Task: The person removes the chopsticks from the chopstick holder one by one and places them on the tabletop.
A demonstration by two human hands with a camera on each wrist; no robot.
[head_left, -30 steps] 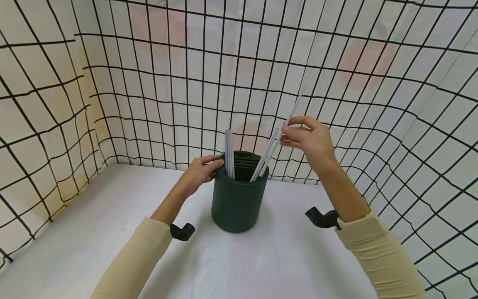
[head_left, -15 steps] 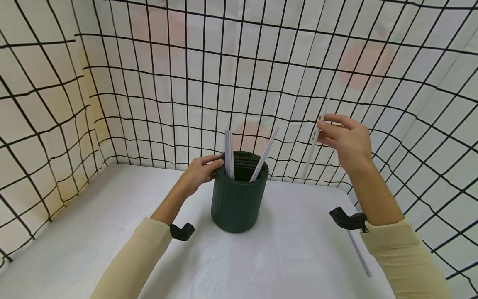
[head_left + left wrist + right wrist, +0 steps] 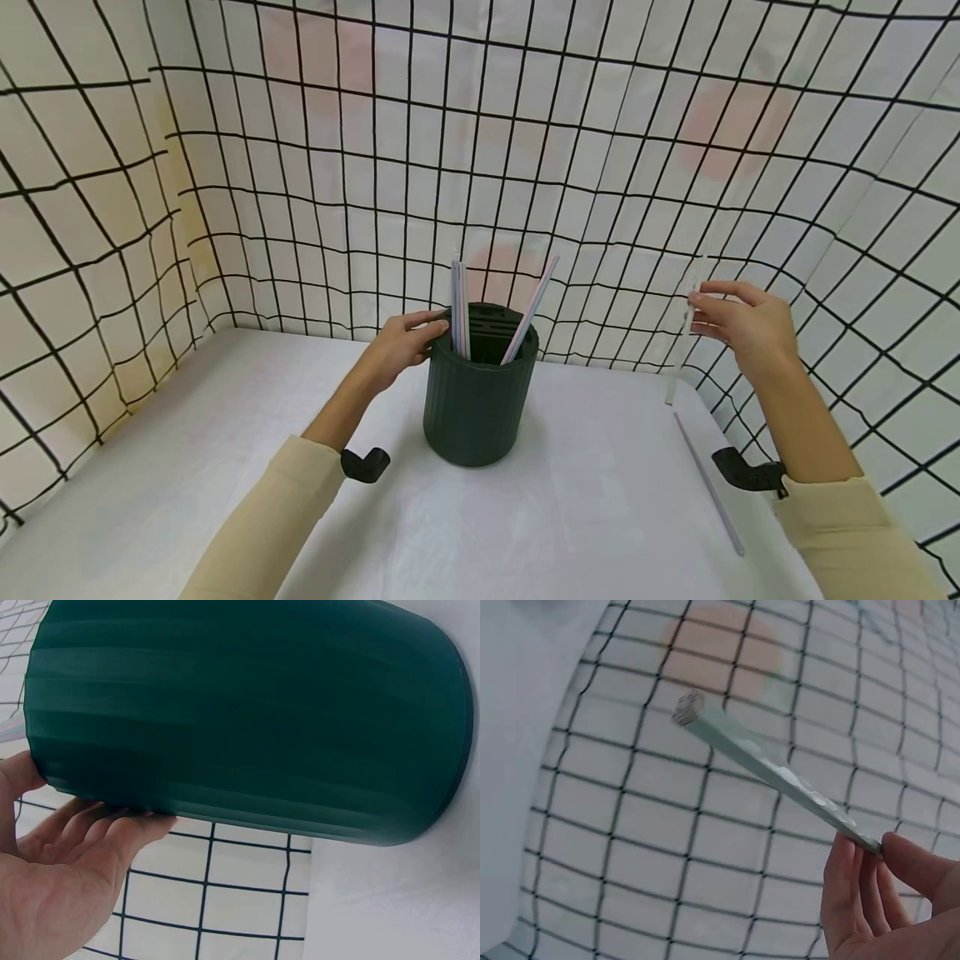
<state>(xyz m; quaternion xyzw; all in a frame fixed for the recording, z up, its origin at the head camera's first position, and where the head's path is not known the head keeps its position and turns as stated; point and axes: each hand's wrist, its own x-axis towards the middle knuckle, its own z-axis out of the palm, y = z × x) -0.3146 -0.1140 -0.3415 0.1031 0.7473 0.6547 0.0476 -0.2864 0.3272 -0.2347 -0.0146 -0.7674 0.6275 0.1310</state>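
A dark green ribbed round holder (image 3: 478,408) with a black slotted insert at the back stands upright on the table. My left hand (image 3: 405,340) grips its upper left side, thumb at the rim and fingers round the wall. In the left wrist view the holder (image 3: 247,712) fills the upper part above the left hand (image 3: 67,877). To the right, my right hand (image 3: 750,325) pinches a long, thin, pale green stick (image 3: 757,765) between thumb and fingertips. It is flat-sided with whitish patches and a patterned end, and slants over the table's far right part.
Thin pinkish and bluish sticks (image 3: 459,312) stand in the holder's left side; more sticks (image 3: 531,308) lean to its right. A purplish stick (image 3: 708,483) lies on the white table (image 3: 570,517) near the right forearm. Black wire mesh (image 3: 420,150) encloses the back and sides.
My right hand has carried the pale green stick from beside the holder's right rim out to the right and lower. The purplish stick on the table has come into view. The left hand stays put.
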